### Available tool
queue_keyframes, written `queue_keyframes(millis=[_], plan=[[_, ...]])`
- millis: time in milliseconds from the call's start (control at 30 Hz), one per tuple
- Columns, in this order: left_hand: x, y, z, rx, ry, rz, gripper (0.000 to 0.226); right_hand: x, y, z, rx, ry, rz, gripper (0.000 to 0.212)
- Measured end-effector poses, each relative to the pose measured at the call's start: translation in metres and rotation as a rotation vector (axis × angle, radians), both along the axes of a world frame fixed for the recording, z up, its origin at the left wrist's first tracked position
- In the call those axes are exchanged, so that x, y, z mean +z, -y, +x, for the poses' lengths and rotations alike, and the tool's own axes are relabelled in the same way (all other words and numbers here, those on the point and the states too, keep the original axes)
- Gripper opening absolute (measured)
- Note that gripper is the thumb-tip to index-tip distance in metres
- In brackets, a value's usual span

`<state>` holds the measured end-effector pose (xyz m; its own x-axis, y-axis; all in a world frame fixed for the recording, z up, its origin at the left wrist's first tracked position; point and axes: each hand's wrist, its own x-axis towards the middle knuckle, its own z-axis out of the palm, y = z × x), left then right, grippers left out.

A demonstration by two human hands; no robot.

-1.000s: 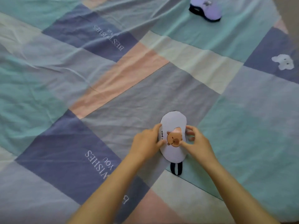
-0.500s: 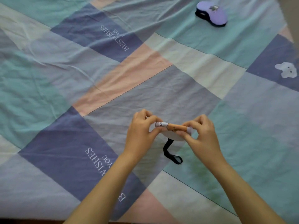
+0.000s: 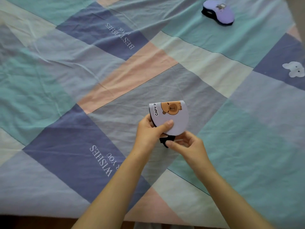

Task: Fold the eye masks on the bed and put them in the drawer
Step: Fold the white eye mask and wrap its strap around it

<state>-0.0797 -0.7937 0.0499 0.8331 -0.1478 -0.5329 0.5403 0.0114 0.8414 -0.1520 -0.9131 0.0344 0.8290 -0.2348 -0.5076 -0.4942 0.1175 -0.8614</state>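
Note:
A pale lilac eye mask [image 3: 175,118] with a brown capybara print is folded in half and held up above the bed. My left hand [image 3: 149,133] pinches its lower edge, thumb on the front. My right hand [image 3: 188,146] sits just below it, fingers closed on the mask's black strap [image 3: 165,140], which is bunched under the fold. A second, purple eye mask [image 3: 219,12] with a black underside lies on the bed at the far upper right, well away from both hands. No drawer is in view.
The bed is covered by a patchwork sheet [image 3: 82,80] in teal, blue, pink and cream with printed lettering. A white bear print [image 3: 294,71] marks the sheet at the right. The sheet's near edge [image 3: 49,217] runs along the bottom of the view.
The mask went from lying flat under both hands to being lifted and folded in half. My left hand now holds the fold alone, and my right hand has dropped to the strap.

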Motion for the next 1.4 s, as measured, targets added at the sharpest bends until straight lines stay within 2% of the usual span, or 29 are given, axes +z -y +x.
queue_keyframes(millis=[133, 233, 333, 400, 500, 533, 567, 600, 667, 700, 767, 800, 867, 900, 1000, 1067, 1300, 1400], plan=[[0.006, -0.003, 0.002, 0.081, 0.054, 0.040, 0.033, 0.003, -0.008, -0.002, -0.020, 0.068, 0.045, 0.013], [0.004, -0.010, 0.005, 0.192, 0.081, 0.048, 0.026, 0.012, -0.005, -0.003, -0.024, 0.039, 0.157, 0.019], [-0.003, -0.022, 0.008, 0.260, 0.109, 0.113, 0.029, 0.021, 0.004, -0.001, -0.157, -0.009, 0.618, 0.025], [-0.007, -0.029, 0.007, 0.246, 0.100, 0.129, 0.030, 0.025, 0.016, 0.004, -0.316, 0.039, 0.894, 0.030], [-0.011, -0.034, -0.001, 0.210, 0.074, 0.094, 0.027, 0.022, 0.033, 0.011, -0.464, 0.200, 1.062, 0.041], [-0.011, -0.034, -0.004, 0.203, 0.072, 0.076, 0.027, 0.018, 0.036, 0.013, -0.459, 0.201, 1.038, 0.044], [-0.010, -0.033, -0.007, 0.206, 0.066, 0.050, 0.028, 0.015, 0.037, 0.016, -0.419, 0.168, 0.928, 0.047], [-0.008, -0.032, -0.008, 0.214, 0.061, 0.020, 0.029, 0.012, 0.037, 0.017, -0.329, 0.114, 0.707, 0.050], [-0.005, -0.031, -0.009, 0.250, 0.053, -0.045, 0.031, 0.006, 0.034, 0.015, -0.007, 0.012, 0.120, 0.054], [-0.004, -0.031, -0.008, 0.281, 0.050, -0.079, 0.029, 0.002, 0.033, 0.013, 0.158, -0.001, -0.087, 0.057], [-0.001, -0.033, -0.004, 0.371, 0.044, -0.122, 0.026, -0.001, 0.031, 0.005, 0.383, -0.003, -0.298, 0.059], [-0.001, -0.034, -0.001, 0.425, 0.043, -0.126, 0.026, 0.000, 0.030, 0.001, 0.425, -0.005, -0.314, 0.056], [-0.003, -0.038, 0.003, 0.517, 0.043, -0.108, 0.025, 0.010, 0.030, -0.005, 0.409, 0.040, -0.198, 0.043], [-0.004, -0.040, 0.005, 0.547, 0.044, -0.087, 0.026, 0.019, 0.028, -0.007, 0.352, 0.078, -0.068, 0.042], [-0.005, -0.043, 0.003, 0.555, 0.041, -0.035, 0.030, 0.036, 0.021, -0.008, 0.092, 0.168, 0.470, 0.058], [-0.003, -0.040, -0.002, 0.511, 0.044, -0.026, 0.029, 0.036, 0.016, -0.006, -0.011, 0.201, 0.621, 0.067], [0.009, -0.031, -0.014, 0.403, 0.053, -0.118, 0.028, 0.027, -0.003, -0.001, -0.007, 0.245, 0.456, 0.106], [0.013, -0.033, -0.014, 0.313, 0.041, -0.210, 0.033, 0.025, -0.009, -0.005, -0.008, 0.247, 0.387, 0.112]])
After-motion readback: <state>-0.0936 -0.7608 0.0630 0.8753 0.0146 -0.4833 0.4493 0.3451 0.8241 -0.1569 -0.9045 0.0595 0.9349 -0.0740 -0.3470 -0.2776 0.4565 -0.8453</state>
